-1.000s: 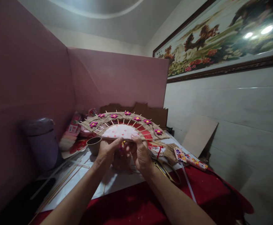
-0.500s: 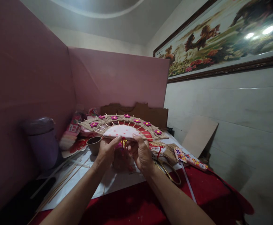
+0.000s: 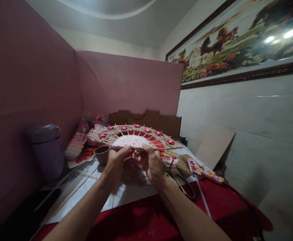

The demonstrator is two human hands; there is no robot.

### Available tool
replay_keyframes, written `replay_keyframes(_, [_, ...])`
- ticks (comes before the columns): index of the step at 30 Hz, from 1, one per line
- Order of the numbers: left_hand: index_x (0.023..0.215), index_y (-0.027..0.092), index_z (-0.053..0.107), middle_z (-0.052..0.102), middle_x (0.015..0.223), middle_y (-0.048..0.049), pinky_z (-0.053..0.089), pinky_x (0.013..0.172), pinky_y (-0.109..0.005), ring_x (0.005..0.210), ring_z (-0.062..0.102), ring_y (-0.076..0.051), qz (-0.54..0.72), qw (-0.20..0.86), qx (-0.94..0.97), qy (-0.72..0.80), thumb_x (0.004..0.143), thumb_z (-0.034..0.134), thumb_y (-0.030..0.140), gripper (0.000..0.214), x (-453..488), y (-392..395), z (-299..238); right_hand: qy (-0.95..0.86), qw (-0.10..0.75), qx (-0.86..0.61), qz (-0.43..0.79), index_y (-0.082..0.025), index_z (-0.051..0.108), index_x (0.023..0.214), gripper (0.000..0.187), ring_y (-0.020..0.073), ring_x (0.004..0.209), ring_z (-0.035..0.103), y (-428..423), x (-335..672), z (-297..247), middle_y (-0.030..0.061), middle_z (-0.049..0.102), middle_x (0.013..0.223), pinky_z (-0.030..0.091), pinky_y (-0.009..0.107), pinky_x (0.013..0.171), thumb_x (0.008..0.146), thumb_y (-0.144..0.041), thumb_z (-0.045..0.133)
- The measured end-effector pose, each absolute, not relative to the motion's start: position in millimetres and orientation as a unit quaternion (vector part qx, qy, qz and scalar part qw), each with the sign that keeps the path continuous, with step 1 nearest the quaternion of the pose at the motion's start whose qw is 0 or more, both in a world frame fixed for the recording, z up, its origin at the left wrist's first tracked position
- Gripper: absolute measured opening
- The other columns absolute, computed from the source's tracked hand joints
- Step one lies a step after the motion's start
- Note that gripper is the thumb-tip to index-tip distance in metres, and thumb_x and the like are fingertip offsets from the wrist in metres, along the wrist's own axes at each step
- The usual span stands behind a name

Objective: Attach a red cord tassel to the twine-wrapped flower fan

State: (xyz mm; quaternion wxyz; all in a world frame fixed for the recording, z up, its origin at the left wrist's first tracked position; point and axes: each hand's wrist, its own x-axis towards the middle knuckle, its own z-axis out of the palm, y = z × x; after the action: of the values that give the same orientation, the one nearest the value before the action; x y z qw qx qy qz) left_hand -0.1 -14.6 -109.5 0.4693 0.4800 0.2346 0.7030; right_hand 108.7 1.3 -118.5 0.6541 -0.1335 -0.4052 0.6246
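Between both hands I hold a handmade fan (image 3: pixel 128 142), a half-round piece with thin stick ribs, a twine-covered outer band with pink flowers, and a white dotted cloth centre. My left hand (image 3: pixel 116 162) pinches its lower edge, thumb on top. On the right of that edge, my right hand (image 3: pixel 152 164) grips it in the same way, fingers curled beneath. A red tassel (image 3: pixel 136 174) hangs below the fan between the hands, partly in shadow. The fan is tilted, its arc pointing away from me.
A brown cup (image 3: pixel 102 154) stands left of the fan, near a lidded purple bin (image 3: pixel 48 157). Thin sticks (image 3: pixel 66 197) lie at left. Scissors (image 3: pixel 184 187) and a flower-patterned glue gun (image 3: pixel 205 170) lie at right. Behind are torn cardboard (image 3: pixel 146 118) and pink panels (image 3: pixel 128 83).
The fan's outer arc has dipped slightly, so it looks flatter. Both hands keep their hold at the lower edge; the view has shifted a little.
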Motion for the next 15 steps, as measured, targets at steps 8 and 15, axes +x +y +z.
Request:
replay_keyframes(8, [0.086, 0.013, 0.067, 0.070, 0.077, -0.0063, 0.051, 0.067, -0.030, 0.067, 0.065, -0.019, 0.701, 0.561, 0.346, 0.271, 0.072, 0.065, 0.029, 0.021, -3.7, -15.0, -106.2, -0.418, 0.643, -0.144, 0.626, -0.014, 0.061, 0.058, 0.026, 0.0073, 0.029, 0.040, 1.7, 107.2, -122.0, -0.0026, 0.055, 0.041, 0.032, 0.018, 0.026, 0.074, -0.034, 0.065])
replay_keyframes(15, [0.081, 0.015, 0.064, 0.070, 0.074, -0.0057, 0.051, 0.060, -0.029, 0.064, 0.064, -0.019, 0.715, 0.564, 0.304, 0.281, 0.070, 0.065, 0.025, 0.015, -3.1, -11.5, -95.7, -0.436, 0.636, -0.153, 0.618, -0.017, 0.061, 0.076, 0.029, 0.0109, 0.039, 0.051, 3.8, 108.2, -119.5, -0.0022, 0.061, 0.053, 0.038, 0.020, 0.034, 0.076, -0.046, 0.065])
